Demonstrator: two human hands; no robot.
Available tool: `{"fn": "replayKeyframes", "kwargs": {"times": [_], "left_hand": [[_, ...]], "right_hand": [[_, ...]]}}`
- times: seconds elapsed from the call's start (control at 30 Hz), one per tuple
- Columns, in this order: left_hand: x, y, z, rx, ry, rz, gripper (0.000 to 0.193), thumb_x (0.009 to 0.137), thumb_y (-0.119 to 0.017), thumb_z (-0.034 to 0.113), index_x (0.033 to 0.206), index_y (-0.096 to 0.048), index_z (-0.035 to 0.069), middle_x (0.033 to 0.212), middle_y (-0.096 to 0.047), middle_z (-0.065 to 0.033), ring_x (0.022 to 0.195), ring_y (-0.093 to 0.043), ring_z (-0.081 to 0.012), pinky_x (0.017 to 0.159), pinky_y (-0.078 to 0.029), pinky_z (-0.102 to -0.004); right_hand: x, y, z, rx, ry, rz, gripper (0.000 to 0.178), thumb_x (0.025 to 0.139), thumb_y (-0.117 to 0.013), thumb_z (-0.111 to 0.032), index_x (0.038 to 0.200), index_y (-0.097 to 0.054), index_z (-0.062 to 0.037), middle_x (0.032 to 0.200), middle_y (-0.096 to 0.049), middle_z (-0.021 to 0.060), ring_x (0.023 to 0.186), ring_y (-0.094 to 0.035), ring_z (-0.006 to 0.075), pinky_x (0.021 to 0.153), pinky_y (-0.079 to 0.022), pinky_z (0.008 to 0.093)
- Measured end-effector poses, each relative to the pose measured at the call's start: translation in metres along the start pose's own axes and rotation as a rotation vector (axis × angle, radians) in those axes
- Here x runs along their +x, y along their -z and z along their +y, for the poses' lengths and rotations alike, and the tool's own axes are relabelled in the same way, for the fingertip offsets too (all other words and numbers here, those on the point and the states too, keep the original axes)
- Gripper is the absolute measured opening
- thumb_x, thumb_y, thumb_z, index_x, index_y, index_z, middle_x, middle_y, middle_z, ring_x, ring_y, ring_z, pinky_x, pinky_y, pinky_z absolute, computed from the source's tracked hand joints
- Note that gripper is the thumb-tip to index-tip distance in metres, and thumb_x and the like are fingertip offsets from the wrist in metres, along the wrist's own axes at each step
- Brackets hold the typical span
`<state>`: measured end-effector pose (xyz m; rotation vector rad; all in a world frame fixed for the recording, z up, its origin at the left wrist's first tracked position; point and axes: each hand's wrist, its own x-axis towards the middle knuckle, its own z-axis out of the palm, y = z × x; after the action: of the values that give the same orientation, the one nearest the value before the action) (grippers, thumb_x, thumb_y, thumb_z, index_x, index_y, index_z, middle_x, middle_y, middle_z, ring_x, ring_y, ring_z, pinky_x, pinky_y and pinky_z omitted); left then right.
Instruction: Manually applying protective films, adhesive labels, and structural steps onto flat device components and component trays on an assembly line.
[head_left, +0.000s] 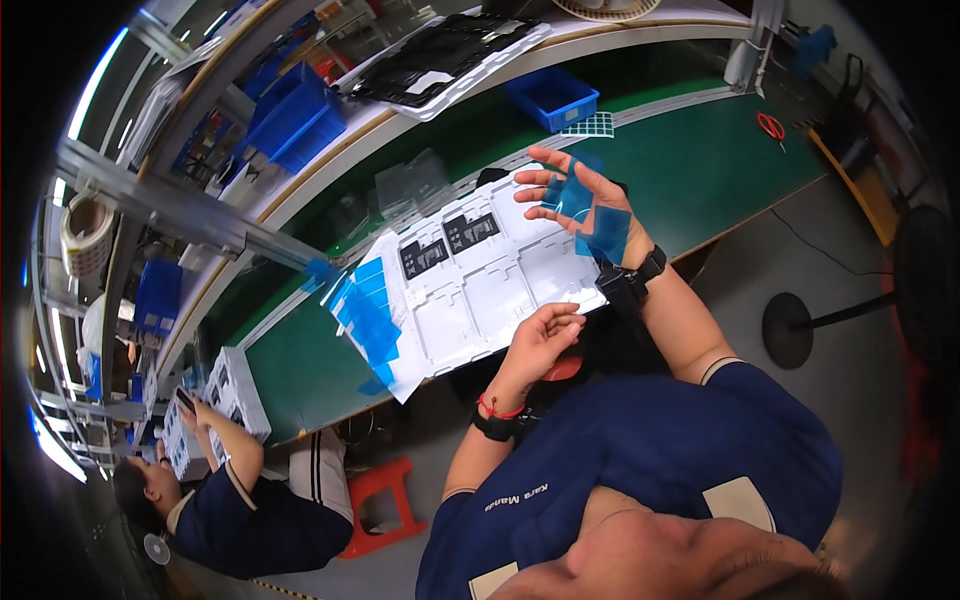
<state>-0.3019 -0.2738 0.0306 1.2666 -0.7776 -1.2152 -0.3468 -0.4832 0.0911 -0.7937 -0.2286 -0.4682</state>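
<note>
My right hand (598, 205) is raised over the right end of a white tray (470, 305), palm turned up and fingers spread. Pieces of clear blue film (604, 232) lie against its palm and fingers; whether they are stuck there I cannot tell. My left hand (548, 345) is at the tray's near edge, fingers loosely curled, with nothing visible in them. Two flat black parts (470, 230) sit in the tray's far compartments. Several strips of blue film (368, 312) overlap at the tray's left end.
The tray rests on a green bench (690, 180). Beyond it are a blue bin (553, 100) and red scissors (770, 126). A shelf behind carries another blue bin (295, 115) and a tray of black parts (440, 60). At left, a co-worker (255, 505) sits near a red stool (385, 505).
</note>
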Motion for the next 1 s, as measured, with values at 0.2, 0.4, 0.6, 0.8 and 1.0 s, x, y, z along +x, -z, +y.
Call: {"fn": "replayKeyframes", "kwargs": {"times": [0.2, 0.4, 0.6, 0.8, 1.0], "left_hand": [[0.017, -0.020, 0.012, -0.262, -0.103, 0.173, 0.044, 0.090, -0.060, 0.011, 0.128, -0.041, -0.001, 0.109, -0.062, -0.0153, 0.099, -0.061, -0.0195, 0.079, -0.052, -0.0277], [0.032, -0.008, 0.000, -0.541, -0.126, 0.148, 0.015, 0.090, -0.060, 0.007, 0.104, -0.055, 0.005, 0.097, -0.063, -0.0062, 0.088, -0.061, -0.0159, 0.082, -0.049, -0.0303], [0.013, 0.012, 0.010, -0.463, -0.370, 0.311, 0.012, 0.090, -0.059, 0.005, 0.101, -0.055, 0.005, 0.098, -0.063, -0.0058, 0.087, -0.061, -0.0150, 0.080, -0.049, -0.0331], [-0.011, 0.042, 0.036, -0.072, -0.533, 0.736, 0.021, 0.090, -0.057, 0.002, 0.111, -0.055, 0.001, 0.093, -0.063, -0.0086, 0.080, -0.058, -0.0124, 0.075, -0.048, -0.0268], [-0.002, 0.052, 0.032, 0.261, -0.377, 0.598, 0.018, 0.089, -0.060, 0.008, 0.103, -0.067, 0.000, 0.096, -0.059, -0.0061, 0.087, -0.054, -0.0118, 0.078, -0.043, -0.0232]], "right_hand": [[-0.001, -0.005, 0.020, -0.063, 0.035, -0.010, 0.057, 0.093, -0.050, -0.038, 0.136, -0.036, -0.0029, 0.125, -0.052, 0.0190, 0.112, -0.054, 0.0292, 0.094, -0.045, 0.0395], [-0.006, -0.023, 0.044, -0.307, 0.092, 0.031, 0.053, 0.096, -0.043, -0.038, 0.134, -0.038, -0.0016, 0.127, -0.052, 0.0176, 0.112, -0.055, 0.0251, 0.094, -0.041, 0.0359], [-0.003, -0.014, 0.043, -0.178, 0.022, 0.165, 0.064, 0.097, -0.022, -0.055, 0.143, -0.031, -0.0108, 0.135, -0.046, 0.0133, 0.126, -0.041, 0.0240, 0.100, -0.033, 0.0371], [0.000, -0.019, 0.051, 0.057, -0.074, 0.136, 0.061, 0.097, -0.020, -0.056, 0.149, -0.016, -0.0239, 0.143, -0.037, 0.0101, 0.124, -0.038, 0.0221, 0.097, -0.033, 0.0382], [0.003, -0.050, 0.064, -0.162, -0.089, -0.059, 0.071, 0.096, -0.019, -0.058, 0.150, -0.005, -0.0136, 0.150, -0.025, 0.0137, 0.138, -0.020, 0.0250, 0.111, -0.010, 0.0388]]}}
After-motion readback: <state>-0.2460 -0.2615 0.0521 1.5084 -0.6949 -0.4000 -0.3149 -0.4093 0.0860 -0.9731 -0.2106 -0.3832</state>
